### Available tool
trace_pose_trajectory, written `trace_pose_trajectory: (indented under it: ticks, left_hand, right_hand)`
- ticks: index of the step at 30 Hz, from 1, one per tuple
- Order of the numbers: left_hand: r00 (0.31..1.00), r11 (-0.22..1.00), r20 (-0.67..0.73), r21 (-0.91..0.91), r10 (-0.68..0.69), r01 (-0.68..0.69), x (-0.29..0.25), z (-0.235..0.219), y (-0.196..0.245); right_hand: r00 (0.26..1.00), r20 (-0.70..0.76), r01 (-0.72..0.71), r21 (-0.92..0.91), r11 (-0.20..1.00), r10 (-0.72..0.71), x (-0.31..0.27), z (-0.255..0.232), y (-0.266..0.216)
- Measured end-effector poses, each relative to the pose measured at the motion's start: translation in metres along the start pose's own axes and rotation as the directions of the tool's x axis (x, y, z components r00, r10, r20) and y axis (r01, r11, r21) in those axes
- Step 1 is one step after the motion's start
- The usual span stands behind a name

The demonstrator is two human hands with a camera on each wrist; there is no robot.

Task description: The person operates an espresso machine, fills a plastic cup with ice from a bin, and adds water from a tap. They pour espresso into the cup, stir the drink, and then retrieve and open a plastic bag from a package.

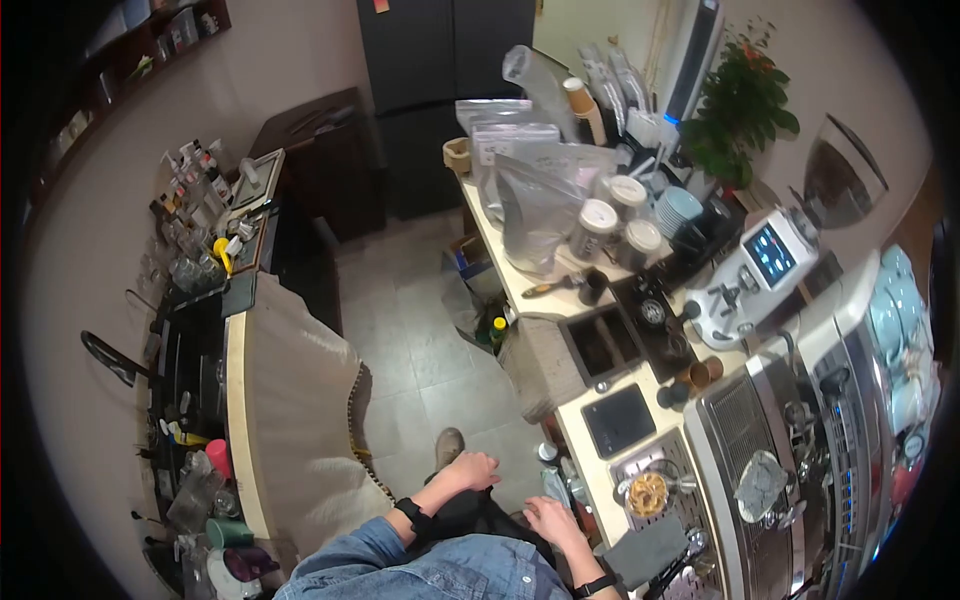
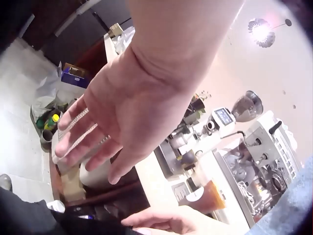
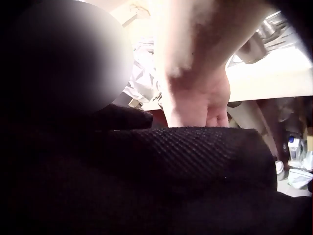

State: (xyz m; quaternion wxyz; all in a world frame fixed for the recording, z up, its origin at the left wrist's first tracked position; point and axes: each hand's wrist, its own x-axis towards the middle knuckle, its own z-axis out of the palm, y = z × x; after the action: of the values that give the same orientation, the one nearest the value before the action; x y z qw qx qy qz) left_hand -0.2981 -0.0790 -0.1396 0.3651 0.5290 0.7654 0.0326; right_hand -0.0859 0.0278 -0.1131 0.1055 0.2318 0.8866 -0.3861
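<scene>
My left hand (image 1: 470,472) hangs in front of the body, over the dark cloth (image 1: 470,520) at my lap. In the left wrist view the palm and spread, relaxed fingers of the left hand (image 2: 124,110) hold nothing. Beside it, to the right, my right hand (image 1: 552,520) hovers with loosely bent fingers and no object in it. The right wrist view shows the right hand (image 3: 198,100) partly hidden behind black cloth (image 3: 205,161). Nearest on the counter stands a glass with a brown, creamy drink (image 1: 648,493).
The right counter carries a black scale (image 1: 618,420), lidded white tubs (image 1: 594,228), a grinder (image 1: 750,280) and an espresso machine (image 1: 850,430). A cloth-draped counter (image 1: 300,390) runs along the left. Between them lies a tiled floor (image 1: 400,330), with bags and a yellow-capped bottle (image 1: 499,325) by the right counter.
</scene>
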Motion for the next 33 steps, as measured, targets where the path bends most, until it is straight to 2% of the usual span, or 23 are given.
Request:
trace_pose_trajectory:
  ticks: [2,5,7,8,9,13,16,20,24,26,29,31,32,33]
  left_hand:
    - [0.995,0.999,-0.095,-0.052,-0.015,0.011,0.006,-0.018,-0.032]
    - [0.981,0.995,-0.192,-0.100,-0.013,-0.007,0.011,-0.041,-0.095]
    - [0.971,0.997,-0.228,-0.034,-0.074,0.068,0.001,-0.071,-0.142]
    - [0.966,0.994,-0.237,-0.017,-0.106,0.105,-0.008,-0.078,-0.159]
    - [0.971,0.991,-0.199,-0.038,-0.133,0.127,-0.024,-0.108,-0.174]
    - [0.895,0.942,-0.320,-0.224,-0.312,0.248,-0.059,-0.167,-0.243]
    - [0.815,0.881,-0.415,-0.416,-0.405,0.227,-0.064,-0.190,-0.287]
    - [0.769,0.781,-0.397,-0.590,-0.501,0.205,-0.044,-0.210,-0.329]
    - [0.756,0.781,-0.378,-0.563,-0.534,0.271,-0.010,-0.251,-0.368]
    - [0.735,0.797,-0.413,-0.532,-0.538,0.284,0.019,-0.275,-0.402]
    - [0.721,0.833,-0.451,-0.445,-0.527,0.330,0.059,-0.333,-0.450]
    - [0.718,0.859,-0.502,-0.434,-0.482,0.273,0.083,-0.390,-0.467]
    - [0.710,0.880,-0.546,-0.413,-0.444,0.233,0.099,-0.421,-0.473]
    - [0.705,0.896,-0.580,-0.405,-0.407,0.184,0.115,-0.450,-0.478]
  right_hand:
    - [1.000,0.028,0.012,-0.083,0.996,-0.009,0.034,0.015,0.010]
    - [0.994,0.104,-0.031,-0.090,0.995,0.041,0.100,0.017,-0.018]
    - [0.985,0.164,-0.038,-0.109,0.993,0.056,0.151,0.016,-0.048]
    - [0.983,0.184,0.024,-0.104,0.994,-0.004,0.182,0.025,-0.046]
    - [0.986,0.159,0.072,-0.151,0.986,-0.048,0.205,0.021,-0.066]
    - [0.963,0.113,0.261,-0.182,0.948,-0.244,0.308,0.010,-0.132]
    - [0.970,0.120,0.230,-0.185,0.955,-0.211,0.361,-0.007,-0.183]
    - [0.955,0.205,0.254,-0.198,0.947,-0.213,0.427,-0.005,-0.189]
    - [0.944,0.308,0.203,-0.273,0.941,-0.114,0.491,-0.006,-0.181]
    - [0.941,0.324,0.190,-0.281,0.941,-0.094,0.532,-0.013,-0.181]
    - [0.940,0.323,0.206,-0.266,0.942,-0.115,0.595,-0.034,-0.191]
    - [0.932,0.342,0.212,-0.250,0.945,-0.119,0.634,-0.053,-0.213]
    - [0.938,0.293,0.241,-0.165,0.956,-0.186,0.650,-0.071,-0.226]
    - [0.957,0.174,0.254,-0.129,0.959,-0.230,0.665,-0.081,-0.233]
